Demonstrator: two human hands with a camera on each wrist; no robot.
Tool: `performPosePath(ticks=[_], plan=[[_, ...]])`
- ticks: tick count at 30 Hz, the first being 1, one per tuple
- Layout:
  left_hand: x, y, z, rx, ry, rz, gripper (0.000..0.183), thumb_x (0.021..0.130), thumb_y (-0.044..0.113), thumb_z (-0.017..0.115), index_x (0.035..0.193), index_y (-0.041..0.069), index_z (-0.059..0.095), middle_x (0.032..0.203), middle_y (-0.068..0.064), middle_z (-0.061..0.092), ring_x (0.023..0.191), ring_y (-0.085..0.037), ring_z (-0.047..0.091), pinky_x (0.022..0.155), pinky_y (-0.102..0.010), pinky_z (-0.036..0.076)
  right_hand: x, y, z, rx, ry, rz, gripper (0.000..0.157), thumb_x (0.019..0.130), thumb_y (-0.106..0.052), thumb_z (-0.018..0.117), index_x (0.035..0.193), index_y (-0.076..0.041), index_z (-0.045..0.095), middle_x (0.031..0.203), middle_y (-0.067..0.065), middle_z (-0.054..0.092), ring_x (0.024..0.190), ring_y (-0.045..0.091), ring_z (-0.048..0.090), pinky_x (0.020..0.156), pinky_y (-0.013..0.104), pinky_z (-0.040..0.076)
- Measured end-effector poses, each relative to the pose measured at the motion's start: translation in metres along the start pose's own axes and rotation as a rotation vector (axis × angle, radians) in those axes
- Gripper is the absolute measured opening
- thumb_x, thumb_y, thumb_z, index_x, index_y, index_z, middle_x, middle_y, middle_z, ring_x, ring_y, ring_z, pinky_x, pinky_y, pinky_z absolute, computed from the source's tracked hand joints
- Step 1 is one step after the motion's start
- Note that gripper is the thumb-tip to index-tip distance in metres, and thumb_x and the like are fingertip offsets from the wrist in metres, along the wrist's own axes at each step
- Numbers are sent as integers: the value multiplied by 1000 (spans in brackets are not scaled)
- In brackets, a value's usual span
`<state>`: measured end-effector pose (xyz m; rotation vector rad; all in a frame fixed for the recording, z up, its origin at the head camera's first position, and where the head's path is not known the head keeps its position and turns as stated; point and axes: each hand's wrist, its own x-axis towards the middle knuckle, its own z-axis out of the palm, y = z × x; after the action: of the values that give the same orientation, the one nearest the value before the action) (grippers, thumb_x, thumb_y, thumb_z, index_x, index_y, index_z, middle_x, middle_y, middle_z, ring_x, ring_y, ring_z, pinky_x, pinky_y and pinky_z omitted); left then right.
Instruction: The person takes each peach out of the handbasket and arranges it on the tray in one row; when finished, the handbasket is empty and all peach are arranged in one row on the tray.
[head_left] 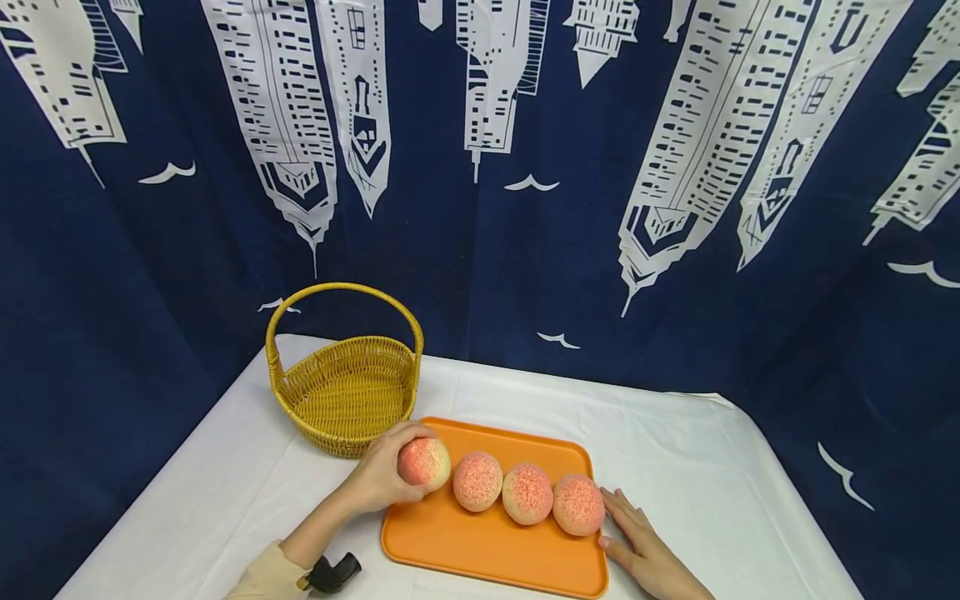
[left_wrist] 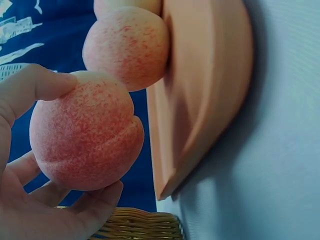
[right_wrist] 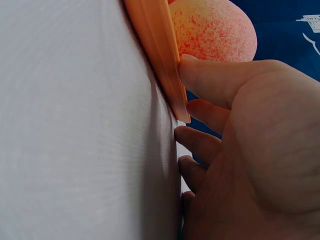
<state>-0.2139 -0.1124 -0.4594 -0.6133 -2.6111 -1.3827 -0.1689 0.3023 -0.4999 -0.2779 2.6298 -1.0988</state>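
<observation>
My left hand (head_left: 381,475) grips a pink and yellow peach (head_left: 426,463) over the left end of the orange tray (head_left: 480,550). In the left wrist view, thumb and fingers curl round the held peach (left_wrist: 87,135), which shows its crease. Three more peaches sit in a row on the tray: one in the middle (head_left: 477,482), another beside it (head_left: 528,494), and the last by the right rim (head_left: 578,505). At that rim lies my right hand (head_left: 645,552), its fingers loosely extended. The right wrist view has the thumb (right_wrist: 215,77) against the tray's edge (right_wrist: 165,55).
A yellow wicker basket (head_left: 348,437) with a tall arched handle stands behind and left of the tray. White cloth (head_left: 712,467) covers the table. Behind it hangs a dark blue curtain (head_left: 465,250) printed with white buildings and birds.
</observation>
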Motion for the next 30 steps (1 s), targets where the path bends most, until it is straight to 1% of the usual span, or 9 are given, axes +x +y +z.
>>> performPosePath(ticks=[5, 10, 16, 19, 21, 23, 26, 28, 30], plan=[[0, -5, 5, 23, -6, 28, 65, 57, 6, 87, 116, 16, 63, 128, -4, 59, 127, -31, 51, 106, -60, 35, 0, -1, 0, 11, -3, 7, 72, 96, -39, 57, 155, -12, 27, 163, 16, 17, 120, -33, -6, 93, -5, -12], [0, -9, 10, 36, -27, -11, 67, 58, 7, 87, 119, 15, 60, 129, -5, 59, 130, -34, 48, 108, -62, 32, 0, -1, 0, 5, -1, 4, 72, 96, -40, 57, 155, -12, 27, 162, 17, 18, 120, -34, -6, 94, -6, -11], [-2, -11, 15, 42, -32, -74, 70, 57, 6, 89, 119, 17, 56, 124, -6, 59, 122, -34, 50, 101, -61, 40, 0, 0, 0, 0, 6, -10, 71, 96, -39, 58, 154, -11, 28, 162, 17, 19, 120, -35, -6, 93, -6, -11], [-2, -12, 16, 48, -44, -75, 70, 58, 6, 89, 118, 16, 55, 122, -6, 59, 120, -33, 51, 98, -61, 42, 0, 0, 0, 8, -4, 9, 72, 96, -40, 58, 155, -12, 27, 162, 16, 17, 127, -27, -7, 95, -5, -12], [-2, -12, 16, 45, -47, -76, 70, 58, 7, 89, 119, 17, 55, 123, -6, 59, 121, -34, 51, 99, -62, 41, 1, -1, -1, 18, -14, 33, 72, 96, -39, 58, 155, -14, 26, 163, 14, 16, 140, -11, -8, 106, 5, -15], [-2, -12, 17, 44, -50, -73, 70, 59, 7, 89, 119, 17, 56, 124, -6, 58, 122, -34, 50, 99, -63, 40, 2, -2, -2, 15, -19, 47, 73, 96, -39, 58, 156, -14, 25, 163, 14, 15, 148, 10, -7, 117, 24, -16], [-1, -13, 17, 30, -51, -67, 69, 60, 7, 89, 119, 18, 56, 125, -5, 58, 124, -34, 50, 101, -63, 39, 3, -2, -2, -3, -17, 48, 73, 96, -39, 58, 156, -13, 25, 163, 14, 17, 150, 35, -3, 118, 57, -11], [-1, -14, 17, 21, -54, -61, 69, 60, 7, 89, 120, 18, 56, 126, -4, 57, 124, -34, 50, 102, -63, 39, 3, -2, -2, -17, -14, 43, 73, 96, -39, 58, 155, -12, 25, 163, 15, 17, 150, 39, -2, 116, 62, -8], [-1, -15, 17, 10, -55, -60, 69, 61, 7, 88, 122, 16, 56, 126, -5, 57, 124, -34, 50, 102, -62, 40, 3, -1, -2, -6, -19, 49, 73, 96, -39, 58, 156, -13, 25, 163, 14, 16, 150, 37, -3, 118, 57, -11]])
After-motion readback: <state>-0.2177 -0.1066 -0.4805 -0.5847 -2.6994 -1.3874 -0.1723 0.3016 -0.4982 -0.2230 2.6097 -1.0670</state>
